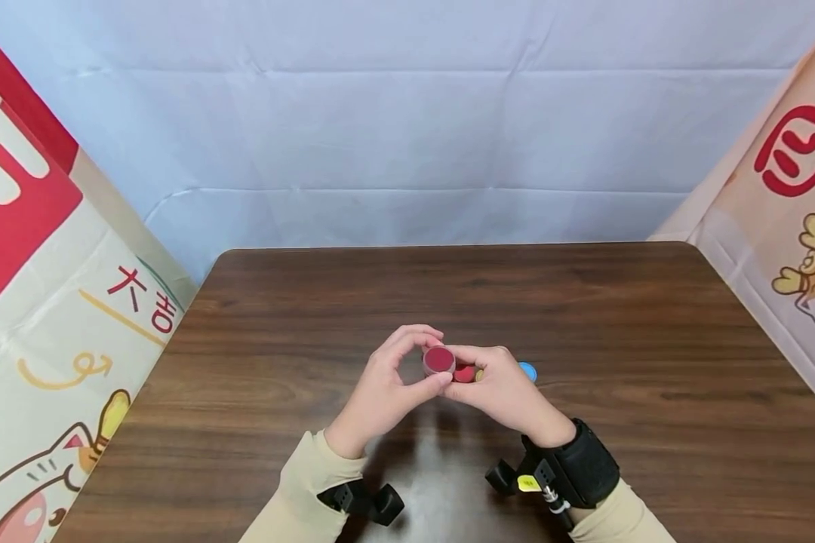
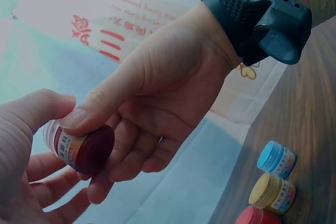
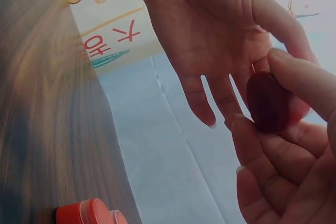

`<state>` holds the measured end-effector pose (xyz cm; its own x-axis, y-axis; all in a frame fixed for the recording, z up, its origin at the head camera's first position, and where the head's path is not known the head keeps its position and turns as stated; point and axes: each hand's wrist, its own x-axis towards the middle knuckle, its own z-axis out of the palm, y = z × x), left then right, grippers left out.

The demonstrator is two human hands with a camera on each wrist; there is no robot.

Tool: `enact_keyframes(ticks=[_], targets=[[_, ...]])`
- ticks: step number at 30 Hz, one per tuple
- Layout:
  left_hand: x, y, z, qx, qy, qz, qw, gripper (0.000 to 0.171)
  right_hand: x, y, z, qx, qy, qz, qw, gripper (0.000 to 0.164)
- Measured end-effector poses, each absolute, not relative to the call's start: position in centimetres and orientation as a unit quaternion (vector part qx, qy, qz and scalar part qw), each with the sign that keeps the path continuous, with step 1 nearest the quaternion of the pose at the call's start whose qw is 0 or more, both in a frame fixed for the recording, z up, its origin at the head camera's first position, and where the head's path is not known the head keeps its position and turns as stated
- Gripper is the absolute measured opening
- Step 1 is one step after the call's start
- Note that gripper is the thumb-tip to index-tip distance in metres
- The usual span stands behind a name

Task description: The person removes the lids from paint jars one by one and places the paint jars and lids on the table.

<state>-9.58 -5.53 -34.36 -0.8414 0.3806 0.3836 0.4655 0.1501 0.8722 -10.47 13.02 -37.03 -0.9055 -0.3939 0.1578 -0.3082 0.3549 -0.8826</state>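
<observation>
Between both hands, raised over the table, is a small dark red paint jar (image 1: pixel 438 360) with a printed label round its side. The left hand (image 1: pixel 378 386) pinches it from one side, thumb nearest the body and fingers behind. From the other side the right hand (image 1: pixel 501 386) holds it with thumb and fingers. In the left wrist view the jar (image 2: pixel 88 149) lies tilted, both thumbs on its upper side. The right wrist view shows its dark red round end (image 3: pixel 268 103) facing the camera.
On the brown wooden table (image 1: pixel 299 302) stand a blue jar (image 2: pixel 276 159), a yellow jar (image 2: pixel 272 193) and a red jar (image 2: pixel 255 216), lined up beyond the right hand. A pale blue cloth (image 1: pixel 407 136) hangs behind; printed banners (image 1: pixel 54 317) flank the table.
</observation>
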Motion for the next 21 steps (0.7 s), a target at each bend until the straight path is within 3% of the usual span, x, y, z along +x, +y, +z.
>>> enact_keyframes(ticks=[8, 14, 21], targets=[[-10.4, -6.1, -36.0, -0.304, -0.75, -0.588, 0.011, 0.047, -10.6, 13.3, -37.0, -0.215, 0.822, -0.524, 0.053, 0.039], [-11.4, -6.4, -37.0, -0.34, -0.742, -0.577, 0.021, 0.034, -10.8, 13.3, -37.1, -0.223, 0.823, -0.519, 0.056, 0.032], [-10.7, -6.2, -35.9, -0.298, -0.756, -0.582, 0.009, 0.026, -10.9, 13.1, -37.3, -0.216, 0.817, -0.53, 0.07, 0.035]])
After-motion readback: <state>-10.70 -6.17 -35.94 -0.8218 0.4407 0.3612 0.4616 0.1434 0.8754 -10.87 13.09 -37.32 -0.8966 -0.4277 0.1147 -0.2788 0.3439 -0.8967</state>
